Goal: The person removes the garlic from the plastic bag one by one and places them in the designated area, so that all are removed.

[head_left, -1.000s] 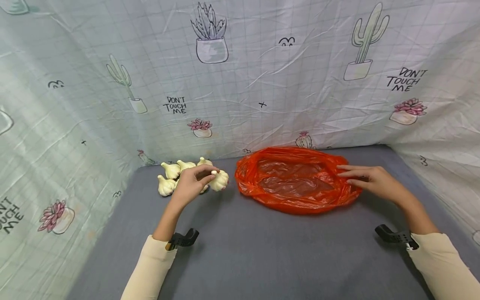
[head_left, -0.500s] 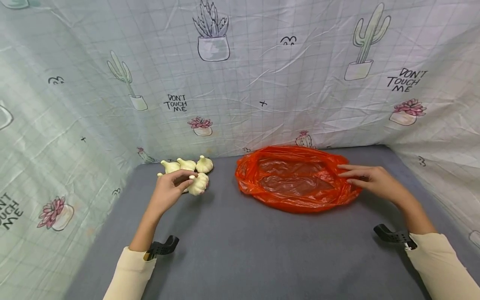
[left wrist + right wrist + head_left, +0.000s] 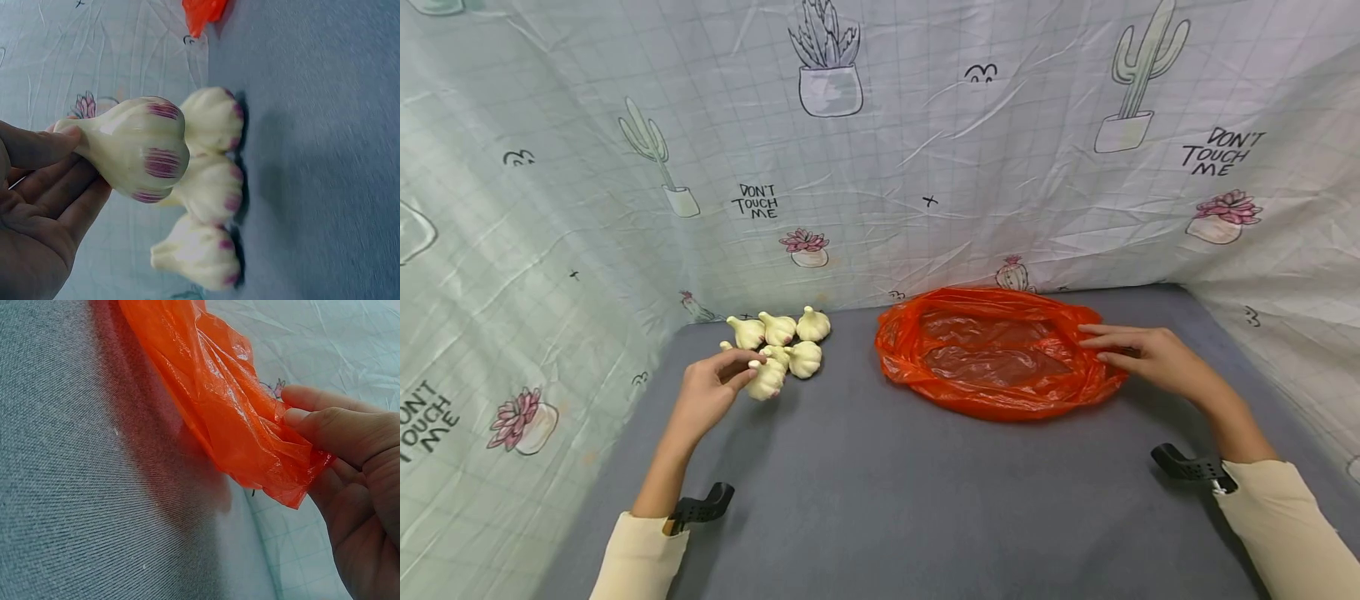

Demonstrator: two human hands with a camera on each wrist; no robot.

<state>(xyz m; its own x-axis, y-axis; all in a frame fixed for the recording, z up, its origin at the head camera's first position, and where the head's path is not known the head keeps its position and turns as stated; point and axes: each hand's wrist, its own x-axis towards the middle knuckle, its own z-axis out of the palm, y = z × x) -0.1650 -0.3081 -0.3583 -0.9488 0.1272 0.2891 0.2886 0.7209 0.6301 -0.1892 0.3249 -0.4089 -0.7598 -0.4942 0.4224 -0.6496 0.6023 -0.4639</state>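
My left hand (image 3: 711, 387) pinches a garlic bulb (image 3: 140, 150) by its stem, thumb on one side and fingers on the other. The bulb is cream with purple streaks and hangs above the table in front of a cluster of similar garlic bulbs (image 3: 805, 358), partly covering some of them. To the right, a red plastic bag (image 3: 985, 407) lies with its mouth spread wide. At its right edge my right hand (image 3: 1161, 358) holds the bag's rim between thumb and fingers, as the right wrist view shows in the crumpled film (image 3: 244, 431).
A grey cloth-covered table (image 3: 910, 500) spreads out in front of me. Fabric walls printed with cacti (image 3: 880, 167) stand close behind the bag and the garlic, and along both sides. Black wrist mounts (image 3: 703, 504) sit on both forearms.
My left hand has moved left and toward me with the garlic bulb, away from the bag, uncovering more of the cluster. My right hand and the bag have stayed nearly still.
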